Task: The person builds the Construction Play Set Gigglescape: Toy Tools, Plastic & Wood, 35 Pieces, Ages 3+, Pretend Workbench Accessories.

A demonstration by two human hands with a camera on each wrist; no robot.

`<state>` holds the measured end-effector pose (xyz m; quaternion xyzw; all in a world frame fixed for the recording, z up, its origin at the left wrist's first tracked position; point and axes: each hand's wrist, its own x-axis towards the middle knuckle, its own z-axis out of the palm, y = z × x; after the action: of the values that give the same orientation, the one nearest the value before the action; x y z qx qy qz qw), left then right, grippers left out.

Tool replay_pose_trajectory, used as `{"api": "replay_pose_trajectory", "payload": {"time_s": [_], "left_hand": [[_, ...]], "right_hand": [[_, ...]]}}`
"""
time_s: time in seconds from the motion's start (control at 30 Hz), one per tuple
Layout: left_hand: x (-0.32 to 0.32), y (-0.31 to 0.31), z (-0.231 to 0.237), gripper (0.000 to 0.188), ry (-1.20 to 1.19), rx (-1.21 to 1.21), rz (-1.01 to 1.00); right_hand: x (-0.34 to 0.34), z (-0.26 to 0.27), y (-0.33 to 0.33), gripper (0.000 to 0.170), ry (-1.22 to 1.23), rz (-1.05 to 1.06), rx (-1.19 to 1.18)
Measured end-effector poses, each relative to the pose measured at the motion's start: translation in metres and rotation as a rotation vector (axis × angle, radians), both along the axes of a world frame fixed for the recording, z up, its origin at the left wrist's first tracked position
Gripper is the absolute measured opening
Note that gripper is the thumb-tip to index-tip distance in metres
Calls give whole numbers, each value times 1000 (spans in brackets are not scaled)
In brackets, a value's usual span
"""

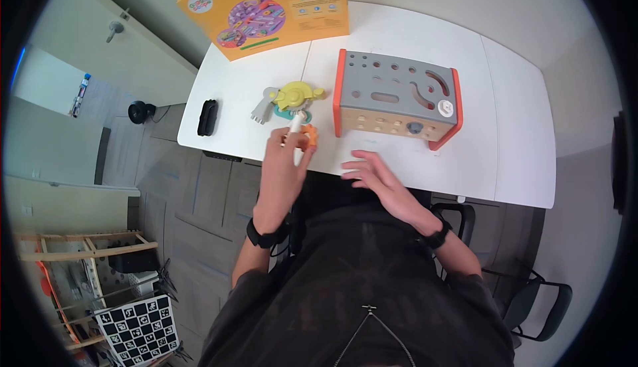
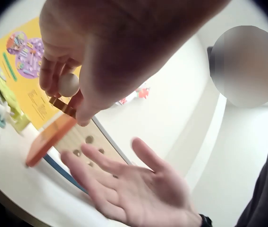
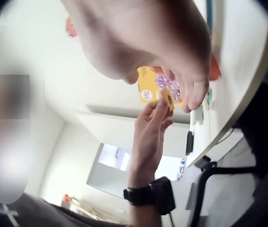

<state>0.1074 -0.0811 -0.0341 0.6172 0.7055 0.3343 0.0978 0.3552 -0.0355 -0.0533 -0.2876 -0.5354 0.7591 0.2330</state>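
Observation:
My left hand (image 1: 281,171) pinches an orange toy gear (image 1: 310,136) and a white peg (image 1: 296,123) near the table's front edge. In the left wrist view the peg shows a round white end beside the gear's toothed rim. My right hand (image 1: 382,182) is held off to the right with its fingers spread and nothing in it. In the left wrist view its palm is turned up. Behind the hands stands a toy workbench (image 1: 399,88) with a grey top, orange sides and a wooden front.
Left of the workbench lies a pile of toy pieces, including a yellow one (image 1: 296,94), a grey claw-ended one (image 1: 264,106) and a teal one (image 1: 286,112). A black tray (image 1: 207,117) sits at the table's left. The yellow play-set box (image 1: 266,11) stands behind.

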Motion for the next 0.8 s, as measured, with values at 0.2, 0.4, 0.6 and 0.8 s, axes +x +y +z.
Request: {"api": "replay_pose_trajectory", "payload": {"time_s": [0.2, 0.4, 0.6, 0.8], "left_hand": [[52, 3, -7, 33, 83, -12, -204], [72, 6, -7, 36, 130, 6, -317], [74, 4, 4, 37, 135, -25, -349], [82, 9, 11, 30, -51, -109, -329]], "right_hand": [[-33, -20, 8, 61, 378, -81, -535], [-11, -36, 13, 61, 408, -156, -558], [-1, -27, 18, 53, 399, -300, -533], [5, -30, 17, 51, 419, -270, -473]]}}
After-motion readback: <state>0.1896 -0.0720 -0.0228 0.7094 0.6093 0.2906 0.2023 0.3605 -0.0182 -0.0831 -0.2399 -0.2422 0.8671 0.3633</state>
